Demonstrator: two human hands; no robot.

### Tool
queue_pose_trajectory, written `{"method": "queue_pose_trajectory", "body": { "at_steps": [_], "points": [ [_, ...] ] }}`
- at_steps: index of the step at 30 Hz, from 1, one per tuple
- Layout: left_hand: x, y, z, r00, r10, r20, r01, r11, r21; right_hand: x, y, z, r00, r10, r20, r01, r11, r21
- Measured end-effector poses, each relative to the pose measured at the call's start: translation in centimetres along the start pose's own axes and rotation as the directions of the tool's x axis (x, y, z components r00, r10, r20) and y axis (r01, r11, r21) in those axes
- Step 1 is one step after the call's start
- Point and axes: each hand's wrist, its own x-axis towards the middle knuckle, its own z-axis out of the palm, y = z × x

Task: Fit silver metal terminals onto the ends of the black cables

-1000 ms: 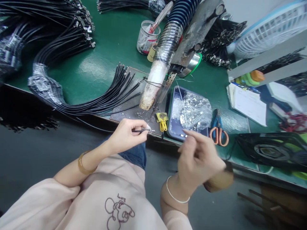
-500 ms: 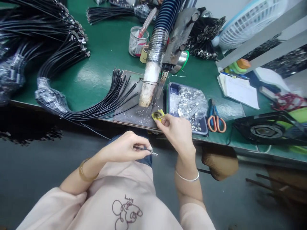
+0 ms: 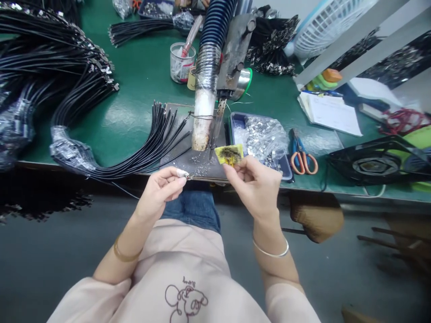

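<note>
My left hand (image 3: 164, 186) is closed in a pinch at the table's front edge, with a small metal connector (image 3: 189, 176) poking out past the fingertips. The black cable behind it is mostly hidden by the hand. Between the thumb and fingers of my right hand (image 3: 257, 181) is a yellow sponge (image 3: 235, 150), its face scorched black. It is close beside the downward-pointing soldering iron (image 3: 218, 123); whether they touch I cannot tell. A grey mat (image 3: 212, 168) dotted with silvery specks lies beneath the iron.
A fume hose (image 3: 204, 107) hangs beside the iron. Bundled black cables (image 3: 134, 154) lie left, their ends over the mat. To the right stand a blue tray (image 3: 286, 172) of metal parts, orange-handled pliers (image 3: 303, 159) and a black fan (image 3: 375, 166). A clear cup (image 3: 180, 67) stands behind.
My left hand has risen from above my lap to the table edge with the connector. The sponge is now lifted and more of its blackened face shows.
</note>
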Motion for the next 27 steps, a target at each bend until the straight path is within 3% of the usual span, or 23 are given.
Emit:
{"method": "queue_pose_trajectory", "body": {
  "at_steps": [6,10,13,15,17,20,27],
  "points": [
    [0.4,0.3,0.2,0.999,0.038,0.008,-0.039,0.999,0.034,0.2,1.0,0.5,0.966,-0.133,0.224,0.153,0.985,-0.075],
    [1.0,0.2,0.8,0.995,0.066,0.072,-0.072,0.993,0.089,-0.2,2.4,0.9,0.959,-0.108,0.263,0.151,0.977,-0.149],
    [1.9,-0.4,1.6,0.996,0.066,0.065,-0.075,0.987,0.140,-0.3,3.1,1.1,0.984,-0.024,0.178,0.064,0.972,-0.228],
    [2.4,-0.9,2.1,0.996,0.075,0.038,-0.081,0.982,0.174,-0.4,3.2,1.2,0.998,0.028,0.052,-0.017,0.977,-0.211],
    [2.9,-1.2,2.6,0.995,0.098,0.011,-0.098,0.972,0.211,-0.7,2.9,1.1,0.994,0.062,-0.092,-0.072,0.991,-0.111],
    [3.4,-1.5,3.0,0.990,0.140,-0.014,-0.132,0.957,0.258,-1.5,2.1,1.2,0.969,0.064,-0.240,-0.049,0.996,0.069],
    [3.8,-2.2,3.4,0.975,0.218,-0.045,-0.189,0.920,0.342,-2.1,0.7,3.1,0.977,-0.093,-0.190,0.131,0.971,0.202]
  ]
}}
